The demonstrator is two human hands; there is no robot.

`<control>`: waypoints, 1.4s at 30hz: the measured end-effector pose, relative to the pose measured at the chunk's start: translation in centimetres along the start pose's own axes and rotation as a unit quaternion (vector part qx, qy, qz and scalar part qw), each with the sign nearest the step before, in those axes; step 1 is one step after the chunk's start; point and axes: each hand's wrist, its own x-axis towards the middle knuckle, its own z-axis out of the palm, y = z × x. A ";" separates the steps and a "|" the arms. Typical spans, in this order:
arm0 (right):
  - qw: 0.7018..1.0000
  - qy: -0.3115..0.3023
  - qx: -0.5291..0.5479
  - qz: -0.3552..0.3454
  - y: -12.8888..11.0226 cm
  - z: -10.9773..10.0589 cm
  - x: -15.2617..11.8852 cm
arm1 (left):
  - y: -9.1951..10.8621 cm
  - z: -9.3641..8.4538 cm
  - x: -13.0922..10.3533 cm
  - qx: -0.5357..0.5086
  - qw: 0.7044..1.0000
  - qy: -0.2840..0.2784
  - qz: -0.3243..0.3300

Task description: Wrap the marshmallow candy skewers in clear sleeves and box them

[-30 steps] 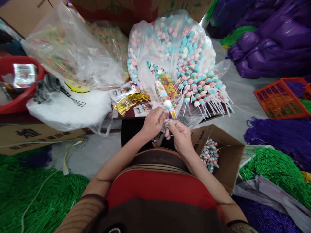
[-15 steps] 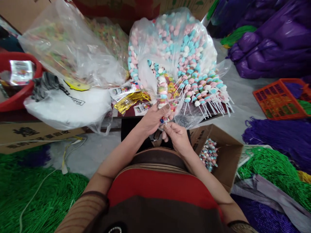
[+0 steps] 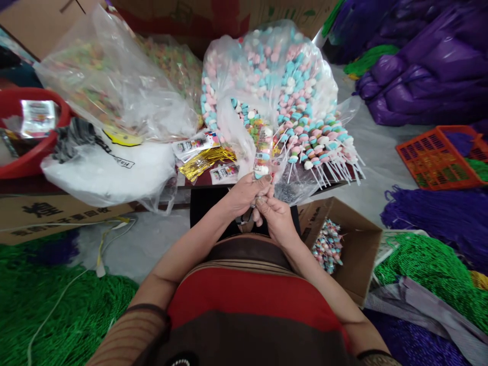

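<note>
A marshmallow skewer (image 3: 264, 151) in a clear printed wrapper stands up out of my closed left hand (image 3: 249, 194), which grips its lower end. My right hand (image 3: 275, 212) pinches the gathered bottom of the same wrapper, just below the left thumb. The stick's end is hidden by my fingers. Beyond my hands lie unwrapped marshmallow skewers (image 3: 318, 136), their white sticks toward me. Gold twist ties (image 3: 206, 161) lie to the left, between flat printed wrappers (image 3: 196, 144) and another single wrapper (image 3: 224, 174).
A large bag of marshmallows (image 3: 274, 61) stands at the back, with a bag of coloured candies (image 3: 114, 76) left of it. A red basin (image 3: 57, 145) is at far left. Below right, a cardboard box (image 3: 353, 254) holds wrapped skewers. An orange crate (image 3: 438, 157) sits on the floor.
The wrapped skewer has shifted slightly right and toward me, and its printed side now shows. My hands have drawn closer together at its lower end.
</note>
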 end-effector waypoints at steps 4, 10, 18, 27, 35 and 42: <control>0.994 -0.075 -0.083 0.015 -1.5 -2.2 0.4 | 0.1 -1.1 0.2 -0.046 0.998 -0.048 -0.010; 0.995 0.048 -0.043 -0.073 -5.2 -5.7 1.5 | 0.0 0.2 -1.3 -0.104 0.977 -0.176 -0.065; 0.991 -0.030 0.121 -0.054 -5.8 -2.5 1.8 | -1.8 1.7 -1.6 0.097 0.955 -0.268 -0.078; 0.989 0.035 0.104 -0.100 -4.7 -2.2 4.2 | -1.1 -0.4 -0.6 0.309 0.947 -0.069 0.049; 0.993 0.036 0.072 -0.081 -4.8 -2.7 5.2 | -0.1 -1.4 -0.8 0.209 0.972 -0.111 0.021; 0.965 0.173 -0.066 -0.187 -2.6 -0.4 7.1 | -2.6 -3.5 -0.4 0.509 0.835 0.099 0.185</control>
